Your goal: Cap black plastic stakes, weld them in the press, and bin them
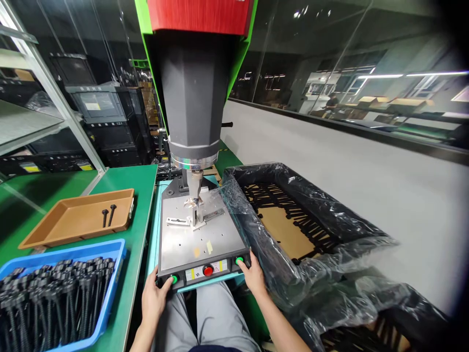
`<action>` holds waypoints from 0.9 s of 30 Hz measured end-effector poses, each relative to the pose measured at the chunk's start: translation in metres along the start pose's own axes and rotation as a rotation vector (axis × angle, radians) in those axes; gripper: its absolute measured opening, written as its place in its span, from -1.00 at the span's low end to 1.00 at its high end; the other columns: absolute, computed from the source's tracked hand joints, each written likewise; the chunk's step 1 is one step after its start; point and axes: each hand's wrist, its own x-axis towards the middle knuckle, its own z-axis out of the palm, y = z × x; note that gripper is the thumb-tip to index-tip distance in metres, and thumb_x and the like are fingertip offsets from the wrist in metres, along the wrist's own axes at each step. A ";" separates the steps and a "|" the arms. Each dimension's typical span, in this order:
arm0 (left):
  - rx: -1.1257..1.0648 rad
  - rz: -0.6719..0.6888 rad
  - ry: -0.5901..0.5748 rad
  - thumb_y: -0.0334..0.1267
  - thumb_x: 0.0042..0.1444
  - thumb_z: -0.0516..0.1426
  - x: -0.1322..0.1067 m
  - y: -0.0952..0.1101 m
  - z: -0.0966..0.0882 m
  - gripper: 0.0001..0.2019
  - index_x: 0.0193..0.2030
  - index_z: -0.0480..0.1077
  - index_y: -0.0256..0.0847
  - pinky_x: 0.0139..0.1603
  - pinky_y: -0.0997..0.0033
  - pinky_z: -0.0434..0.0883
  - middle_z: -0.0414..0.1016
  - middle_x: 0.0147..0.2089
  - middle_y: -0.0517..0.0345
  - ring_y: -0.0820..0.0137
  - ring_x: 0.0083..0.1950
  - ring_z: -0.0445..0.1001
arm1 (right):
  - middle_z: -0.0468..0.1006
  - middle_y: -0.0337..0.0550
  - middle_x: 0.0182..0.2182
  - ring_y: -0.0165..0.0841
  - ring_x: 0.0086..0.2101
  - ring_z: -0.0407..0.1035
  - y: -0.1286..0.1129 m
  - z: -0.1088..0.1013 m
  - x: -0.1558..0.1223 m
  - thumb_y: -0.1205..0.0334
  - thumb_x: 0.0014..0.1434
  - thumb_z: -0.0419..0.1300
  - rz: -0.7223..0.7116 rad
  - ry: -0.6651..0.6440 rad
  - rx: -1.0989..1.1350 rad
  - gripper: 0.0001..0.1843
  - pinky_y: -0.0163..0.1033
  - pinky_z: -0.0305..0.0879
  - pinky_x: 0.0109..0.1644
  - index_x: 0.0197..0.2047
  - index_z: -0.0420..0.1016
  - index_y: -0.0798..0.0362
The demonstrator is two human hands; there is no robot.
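A press machine stands in front of me, its grey head lowered onto a small fixture on the steel base plate. My left hand rests at the front left corner, thumb on the left green button. My right hand rests at the front right corner, thumb on the right green button. A red button sits between them. Both hands hold nothing, fingers curled around the panel edge.
A blue bin full of black rod parts sits at the left. Behind it, a brown tray holds two black parts. A plastic-lined box with black parts on cardboard is at the right. Shelving stands far left.
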 end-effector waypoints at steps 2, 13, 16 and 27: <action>-0.006 -0.004 -0.009 0.15 -0.09 0.18 0.001 -0.003 0.002 -0.27 0.19 0.27 -0.19 0.04 0.06 0.37 0.40 0.13 -0.11 0.01 0.07 0.43 | 0.34 0.09 0.18 -0.02 0.18 0.21 0.000 0.001 -0.002 -0.18 -0.03 0.19 0.011 0.006 0.018 -0.17 0.05 0.16 0.23 0.24 0.25 0.08; -0.064 -0.002 0.000 0.16 -0.13 0.18 -0.003 -0.003 0.004 -0.26 0.18 0.29 -0.18 -0.03 0.06 0.40 0.38 0.14 -0.12 0.06 -0.03 0.48 | 0.31 -0.01 0.21 -0.10 0.22 0.16 0.008 -0.004 -0.001 -0.18 0.06 0.16 0.008 -0.071 0.201 -0.25 0.00 0.03 0.32 0.24 0.30 0.04; -0.105 -0.008 -0.012 0.17 -0.15 0.20 -0.002 -0.003 0.003 -0.26 0.15 0.33 -0.21 -0.04 0.07 0.41 0.41 0.13 -0.12 0.08 -0.09 0.50 | 0.31 0.00 0.22 -0.09 0.22 0.16 0.010 -0.003 -0.001 -0.16 0.07 0.17 0.001 -0.063 0.226 -0.26 0.02 0.02 0.32 0.23 0.31 0.04; -0.425 0.056 0.032 0.05 0.00 0.18 0.048 0.085 -0.006 -0.53 -0.07 0.45 -0.26 0.13 0.14 0.34 0.50 0.01 -0.12 0.16 0.05 0.46 | 0.42 -0.02 0.13 -0.11 0.21 0.18 0.002 -0.011 -0.002 -0.22 0.04 0.19 0.051 -0.074 0.305 -0.29 -0.04 0.03 0.32 0.13 0.44 0.08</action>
